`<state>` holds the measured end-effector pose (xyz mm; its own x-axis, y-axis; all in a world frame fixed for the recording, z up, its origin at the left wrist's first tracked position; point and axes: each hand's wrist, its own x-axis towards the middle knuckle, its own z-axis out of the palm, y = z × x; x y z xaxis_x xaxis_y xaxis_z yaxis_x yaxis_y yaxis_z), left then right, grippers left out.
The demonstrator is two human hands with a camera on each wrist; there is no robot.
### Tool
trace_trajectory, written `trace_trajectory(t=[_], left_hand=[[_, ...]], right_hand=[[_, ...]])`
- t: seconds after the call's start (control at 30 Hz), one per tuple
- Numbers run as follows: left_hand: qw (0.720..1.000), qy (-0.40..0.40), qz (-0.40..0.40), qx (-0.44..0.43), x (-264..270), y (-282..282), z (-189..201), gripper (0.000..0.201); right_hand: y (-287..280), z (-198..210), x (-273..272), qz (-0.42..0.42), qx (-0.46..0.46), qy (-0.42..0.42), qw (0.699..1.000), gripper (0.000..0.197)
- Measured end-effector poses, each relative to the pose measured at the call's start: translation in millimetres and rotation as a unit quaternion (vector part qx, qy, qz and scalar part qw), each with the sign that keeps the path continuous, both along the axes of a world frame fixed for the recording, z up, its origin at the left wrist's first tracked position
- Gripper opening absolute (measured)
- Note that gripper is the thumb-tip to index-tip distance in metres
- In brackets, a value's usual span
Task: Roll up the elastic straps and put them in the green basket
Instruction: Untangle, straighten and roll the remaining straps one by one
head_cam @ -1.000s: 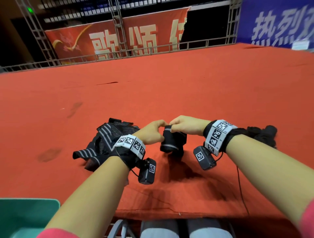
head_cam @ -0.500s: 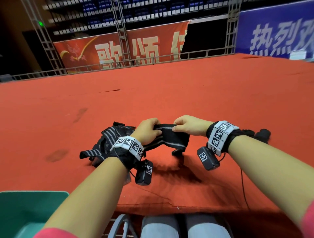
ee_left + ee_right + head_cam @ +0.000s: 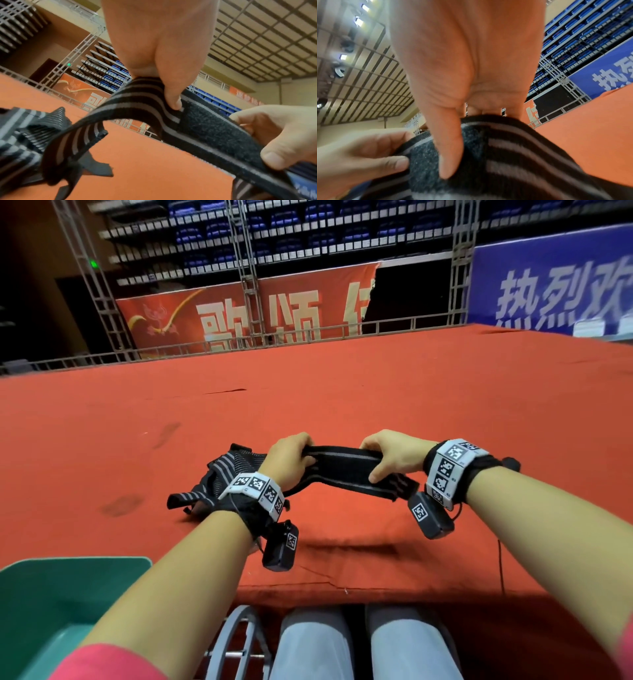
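Hands: my left hand (image 3: pixel 289 458) and right hand (image 3: pixel 394 455) grip 1 striped elastic strap (image 3: pixel 342 465), unrolled.
Left: strap pile (image 3: pixel 222 477); green basket (image 3: pixel 51 594) looks empty.

You are in an indoor sports hall: beyond your hands rise tiers of blue seats (image 3: pixel 219 231), metal trusses (image 3: pixel 246 268), a railing (image 3: pixel 308 332) hung with red and blue banners (image 3: pixel 555 285), and a gridded ceiling (image 3: pixel 267 37) overhead.
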<state>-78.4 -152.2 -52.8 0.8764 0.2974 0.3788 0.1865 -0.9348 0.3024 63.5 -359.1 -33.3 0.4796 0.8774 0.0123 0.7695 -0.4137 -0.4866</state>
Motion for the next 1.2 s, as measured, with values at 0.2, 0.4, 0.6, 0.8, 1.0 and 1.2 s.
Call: trace_trajectory(t=[0.2,0.4,0.6,0.8,1.0,1.2], left_hand=[[0.995,0.059,0.034,0.075,-11.7,3.9,-37.6,0.014],[0.982,0.119,0.083,0.122,-20.5,11.5,-79.4,0.012],[0.972,0.141,0.147,0.113,-29.2,18.7,-108.8,0.015],[0.96,0.162,0.195,0.12,-40.3,22.8,-113.3,0.02],[0.947,0.2,0.223,0.117,-48.9,18.9,-120.6,0.028],[0.922,0.324,0.177,0.117,-58.8,15.1,-141.2,0.029]], right_hand=[[-27.1,-36.0,12.3,-0.095,-0.05,-0.136,0.985,0.029],[-63.4,-79.8,29.5,-0.158,-0.071,-0.164,0.971,0.033],[-96.2,-109.1,43.6,-0.184,-0.081,-0.171,0.964,0.031],[-121.7,-129.7,53.6,-0.236,-0.057,-0.185,0.952,0.03],[-123.7,-145.0,52.1,-0.233,0.005,-0.237,0.943,0.028],[-124.9,-158.0,46.1,-0.162,-0.139,-0.131,0.968,0.024]])
